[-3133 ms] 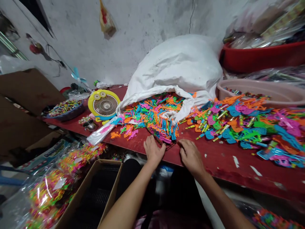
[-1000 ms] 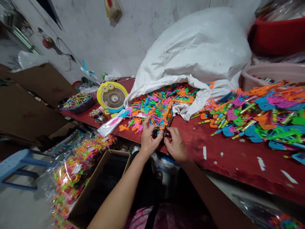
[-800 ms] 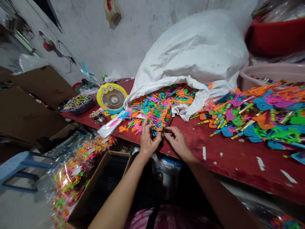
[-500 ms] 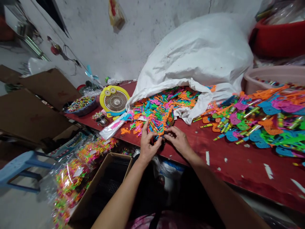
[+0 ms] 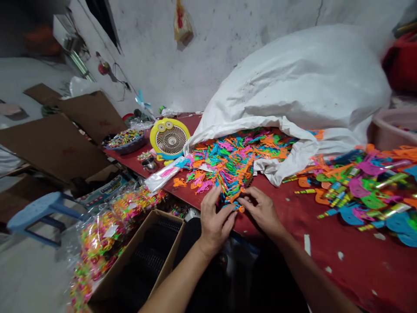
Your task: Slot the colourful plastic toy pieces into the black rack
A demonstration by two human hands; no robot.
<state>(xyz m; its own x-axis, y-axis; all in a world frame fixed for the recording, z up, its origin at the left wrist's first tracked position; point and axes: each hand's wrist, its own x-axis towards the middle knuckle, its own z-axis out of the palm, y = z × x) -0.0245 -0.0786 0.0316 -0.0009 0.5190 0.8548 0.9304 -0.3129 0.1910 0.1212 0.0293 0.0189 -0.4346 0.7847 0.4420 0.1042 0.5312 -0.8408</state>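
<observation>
My left hand (image 5: pixel 215 219) is at the front edge of a heap of small coloured plastic pieces (image 5: pixel 224 156). Its index finger points up along the heap, while the thumb and another finger come together at a small orange plastic piece (image 5: pixel 241 209). Close on the right, my right hand (image 5: pixel 263 213) has its fingertips bunched on the end of a row of orange pieces (image 5: pixel 243 180). The fingertips partly cover what they grip. The heap spills from the mouth of a big white sack (image 5: pixel 299 82) onto the red table (image 5: pixel 280 202).
A yellow fan (image 5: pixel 170 138), a metal cup (image 5: pixel 149 164) and a basin of small pieces (image 5: pixel 125 141) stand left. Toy parts with tubes (image 5: pixel 368 191) are piled right. Below left are a carton of black items (image 5: pixel 153 252), bagged pieces (image 5: pixel 100 234) and a blue stool (image 5: pixel 42 213).
The camera view has turned left, so the scene sits further right. Both hands stay at the front of the heap, and the left thumb has drawn away from the raised index finger.
</observation>
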